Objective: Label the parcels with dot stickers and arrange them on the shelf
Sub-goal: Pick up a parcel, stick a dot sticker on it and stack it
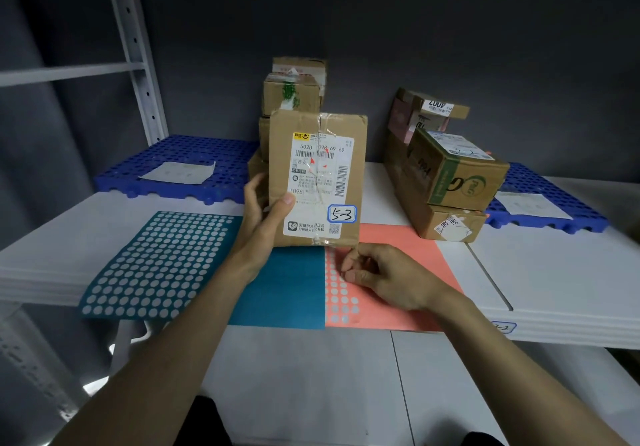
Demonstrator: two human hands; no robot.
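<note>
Two hands are sharing the job: the left hand (266, 210) is gripping the brown parcel (317, 179) upright above the white shelf (554, 272), label outward, while the right hand (377, 274), fingers curled, is picking at the salmon sticker sheet (412, 248); whether a dot is already pinched I cannot tell. I'd lift one edge cleanly, keep the parcel steady, and press it onto bare cardboard, clear of the barcode and the "5-3" tag (342, 213)

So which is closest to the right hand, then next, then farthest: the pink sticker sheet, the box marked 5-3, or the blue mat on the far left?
From the right hand:
1. Pink sticker sheet, right under its fingers.
2. Box marked 5-3, just above, held by the left hand.
3. Blue mat, far back left.
</note>
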